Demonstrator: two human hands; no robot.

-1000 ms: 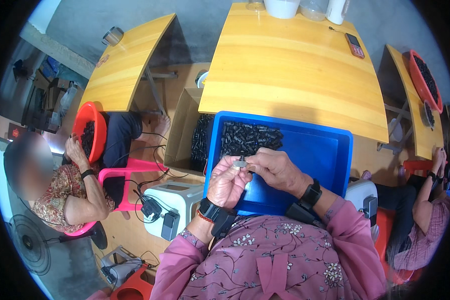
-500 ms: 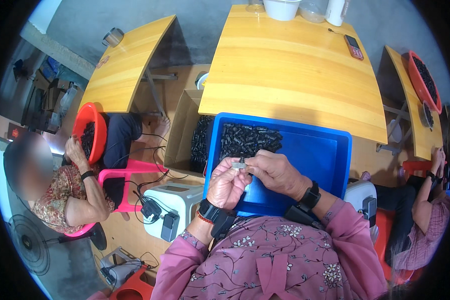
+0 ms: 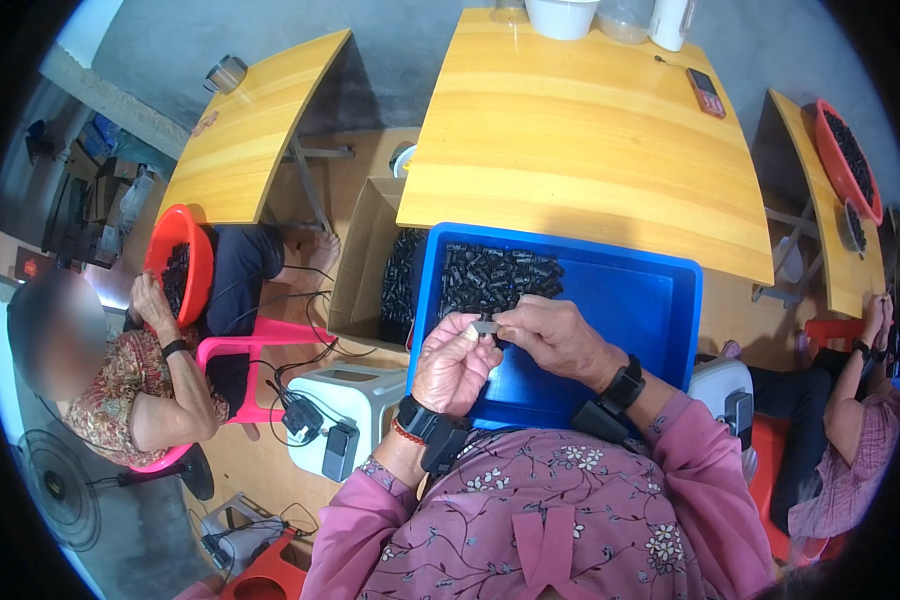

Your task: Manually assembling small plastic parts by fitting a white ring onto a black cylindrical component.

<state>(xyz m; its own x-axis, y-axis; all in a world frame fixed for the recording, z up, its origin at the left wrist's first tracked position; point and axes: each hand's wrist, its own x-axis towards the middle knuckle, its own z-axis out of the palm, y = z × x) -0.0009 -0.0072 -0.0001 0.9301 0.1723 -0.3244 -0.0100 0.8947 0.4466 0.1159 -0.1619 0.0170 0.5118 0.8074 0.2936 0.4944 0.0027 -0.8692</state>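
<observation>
Over the blue tray (image 3: 620, 395), my two hands meet fingertip to fingertip. My left hand (image 3: 452, 366) is closed, with thumb and finger on a small flat grey piece (image 3: 486, 327). A small black part (image 3: 486, 313) shows just behind that piece, partly hidden by the fingers. My right hand (image 3: 558, 340) is pinched at the right end of the grey piece; what else its fingers grip cannot be made out. Inside the tray, a heap of small black parts (image 3: 495, 279) fills the far left.
A cardboard box (image 3: 358, 265) of black parts stands left of the tray. Beyond is a wooden table (image 3: 580, 150) with a phone (image 3: 707, 92). A co-worker with a red basin (image 3: 200, 268) sits left; another sits right. Cables (image 3: 288, 375) trail by a white stool (image 3: 350, 395).
My hands stay joined at almost the same spot. The grey piece has turned slightly between the fingertips, and my right fingers have shifted a little.
</observation>
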